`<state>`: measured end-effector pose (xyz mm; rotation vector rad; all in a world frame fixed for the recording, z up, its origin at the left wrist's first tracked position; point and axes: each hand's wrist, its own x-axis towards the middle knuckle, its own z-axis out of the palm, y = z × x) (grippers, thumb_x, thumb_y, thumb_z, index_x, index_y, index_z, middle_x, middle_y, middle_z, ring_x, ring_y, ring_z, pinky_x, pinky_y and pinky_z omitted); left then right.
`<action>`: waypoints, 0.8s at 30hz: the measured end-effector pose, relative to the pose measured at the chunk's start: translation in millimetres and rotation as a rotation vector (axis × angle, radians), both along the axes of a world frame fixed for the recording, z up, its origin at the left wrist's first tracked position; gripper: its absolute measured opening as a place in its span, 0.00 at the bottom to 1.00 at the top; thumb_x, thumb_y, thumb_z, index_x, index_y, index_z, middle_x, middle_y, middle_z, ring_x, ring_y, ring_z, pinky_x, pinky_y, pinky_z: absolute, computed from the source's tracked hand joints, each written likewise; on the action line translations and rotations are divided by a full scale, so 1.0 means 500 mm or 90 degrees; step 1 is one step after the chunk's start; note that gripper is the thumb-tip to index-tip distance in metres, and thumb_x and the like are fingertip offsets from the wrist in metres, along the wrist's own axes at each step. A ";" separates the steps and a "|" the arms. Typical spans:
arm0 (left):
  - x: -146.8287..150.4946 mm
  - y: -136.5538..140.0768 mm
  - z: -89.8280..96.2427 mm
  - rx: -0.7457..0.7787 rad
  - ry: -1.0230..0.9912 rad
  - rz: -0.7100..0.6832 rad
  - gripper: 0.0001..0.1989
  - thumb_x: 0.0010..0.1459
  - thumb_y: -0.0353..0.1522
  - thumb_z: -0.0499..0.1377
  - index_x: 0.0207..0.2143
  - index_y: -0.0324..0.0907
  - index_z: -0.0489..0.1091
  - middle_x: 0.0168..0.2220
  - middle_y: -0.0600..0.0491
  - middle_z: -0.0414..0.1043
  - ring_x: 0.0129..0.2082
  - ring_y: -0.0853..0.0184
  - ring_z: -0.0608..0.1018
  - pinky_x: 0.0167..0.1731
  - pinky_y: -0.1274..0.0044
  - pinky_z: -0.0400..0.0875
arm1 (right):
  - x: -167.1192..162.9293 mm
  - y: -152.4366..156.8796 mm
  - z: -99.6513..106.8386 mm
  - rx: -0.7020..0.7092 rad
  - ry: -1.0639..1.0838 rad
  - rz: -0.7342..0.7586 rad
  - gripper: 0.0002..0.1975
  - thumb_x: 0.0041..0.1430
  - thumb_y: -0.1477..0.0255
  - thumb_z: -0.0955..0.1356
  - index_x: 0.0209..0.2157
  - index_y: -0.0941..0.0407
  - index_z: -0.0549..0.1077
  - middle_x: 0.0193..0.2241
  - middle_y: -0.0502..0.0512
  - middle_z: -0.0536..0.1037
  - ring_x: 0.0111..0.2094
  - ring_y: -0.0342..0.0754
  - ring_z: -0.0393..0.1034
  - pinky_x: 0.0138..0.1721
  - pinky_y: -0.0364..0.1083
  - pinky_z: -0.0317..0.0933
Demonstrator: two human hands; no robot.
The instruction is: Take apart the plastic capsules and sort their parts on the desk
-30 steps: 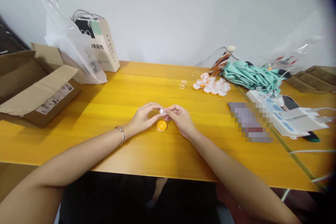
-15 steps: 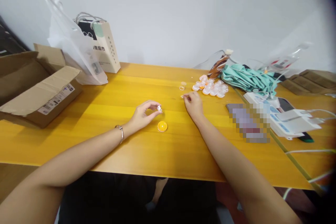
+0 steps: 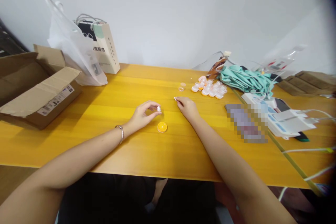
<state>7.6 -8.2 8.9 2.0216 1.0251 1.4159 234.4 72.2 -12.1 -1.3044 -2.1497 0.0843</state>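
Between thumb and fingertips, my left hand [image 3: 144, 114] pinches a small white figure with dark marks [image 3: 159, 109], held just above the table. My right hand [image 3: 187, 106] is closed at the fingertips on a tiny white piece [image 3: 175, 98], too small to name. Just below the left fingertips, a round orange piece with a pale rim [image 3: 162, 126] lies on the table. Beyond my right hand sit a small clear cup-like piece [image 3: 182, 87] and a cluster of clear capsules with orange bases [image 3: 210, 88].
An open cardboard box [image 3: 57, 101], a white plastic bag [image 3: 76, 49] and a paper bag [image 3: 107, 49] stand left. At right are a brown bottle [image 3: 217, 65], a folded teal umbrella [image 3: 244, 78], a blurred-out flat object [image 3: 245, 124], a white power strip [image 3: 273, 120] and cables.
My right hand has moved left, toward my left hand, with the tiny white piece at its fingertips. My left hand stays in nearly the same place, still pinching the figure.
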 end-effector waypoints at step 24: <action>-0.007 0.004 -0.006 0.061 0.076 -0.023 0.09 0.55 0.31 0.58 0.40 0.41 0.71 0.38 0.49 0.71 0.39 0.67 0.73 0.42 0.73 0.69 | -0.113 -0.122 0.045 -0.462 0.524 0.239 0.11 0.46 0.64 0.69 0.29 0.55 0.76 0.26 0.50 0.79 0.28 0.43 0.73 0.37 0.45 0.67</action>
